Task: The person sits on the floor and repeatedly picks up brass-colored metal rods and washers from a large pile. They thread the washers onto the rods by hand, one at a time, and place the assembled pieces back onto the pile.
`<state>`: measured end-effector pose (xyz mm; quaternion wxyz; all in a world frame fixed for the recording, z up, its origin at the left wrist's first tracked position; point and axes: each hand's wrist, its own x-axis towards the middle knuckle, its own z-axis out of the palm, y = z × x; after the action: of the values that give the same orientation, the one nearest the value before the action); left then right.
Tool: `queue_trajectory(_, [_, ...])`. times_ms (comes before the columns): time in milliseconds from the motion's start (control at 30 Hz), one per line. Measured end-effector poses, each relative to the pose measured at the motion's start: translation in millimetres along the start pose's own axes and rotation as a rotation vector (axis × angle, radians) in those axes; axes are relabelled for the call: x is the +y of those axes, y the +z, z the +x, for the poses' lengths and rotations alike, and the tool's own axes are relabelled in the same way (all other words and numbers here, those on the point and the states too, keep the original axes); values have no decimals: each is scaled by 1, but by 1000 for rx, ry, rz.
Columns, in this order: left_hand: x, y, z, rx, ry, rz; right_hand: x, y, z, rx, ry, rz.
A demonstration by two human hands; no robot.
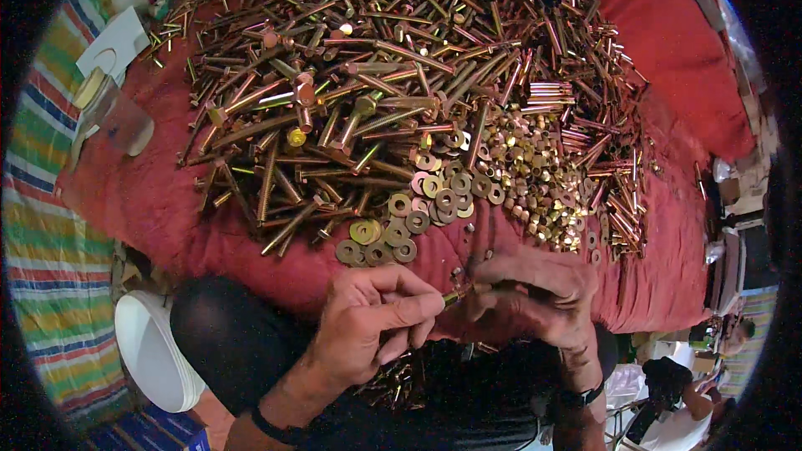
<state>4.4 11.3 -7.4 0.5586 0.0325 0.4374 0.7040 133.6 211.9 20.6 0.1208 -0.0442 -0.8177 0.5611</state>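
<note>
Bolt (452,297) in left fingers (418,310); protruding (rightward)

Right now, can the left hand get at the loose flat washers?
Probably yes: the flat washers lie just beyond the left hand, with nothing visible in between. It seems to be pinching a bolt, though, so it may need freeing first.

i watch through one wide fisheye on the person's head, facing down from close above the left hand (376,315) and right hand (543,291), the red cloth (138,209) spreading beyond.
</note>
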Motion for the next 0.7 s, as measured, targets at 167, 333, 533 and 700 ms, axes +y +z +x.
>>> queue_trajectory(167, [4, -6, 0, -69, -157, -98, -1, -3, 1, -21, -92, -129])
queue_trajectory(333, [3, -3, -1, -48, -214, -86, -3, -7, -7, -84, -52, -68])
queue_trajectory(533, [1, -2, -2, -78, -132, -64, 1, -6, -7, -106, -120, -207])
queue_trajectory(700, [3, -9, 0, -153, -270, -181, -3, -8, -7, -45, -159, -204])
